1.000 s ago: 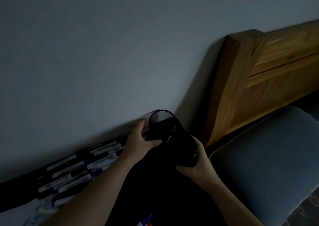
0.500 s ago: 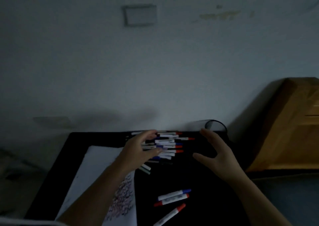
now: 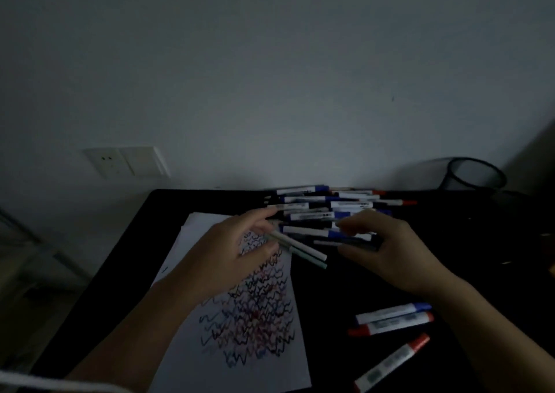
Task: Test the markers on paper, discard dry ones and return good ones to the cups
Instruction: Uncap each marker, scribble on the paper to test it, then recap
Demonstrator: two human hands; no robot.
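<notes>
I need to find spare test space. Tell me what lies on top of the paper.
On the paper lie dense zigzag scribbles. The left hand hovers above its upper part, hiding that patch. The slim markers by its fingers reach past the edge.

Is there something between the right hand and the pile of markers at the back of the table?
Nothing visible stands between them. The right hand already reaches the near edge of the marker pile, and its fingers lie over the nearest markers. The left hand comes from the other side.

paper (image 3: 210, 359): matt white | markers (image 3: 330, 212): smooth plastic | cup (image 3: 473, 175): black mesh
</notes>
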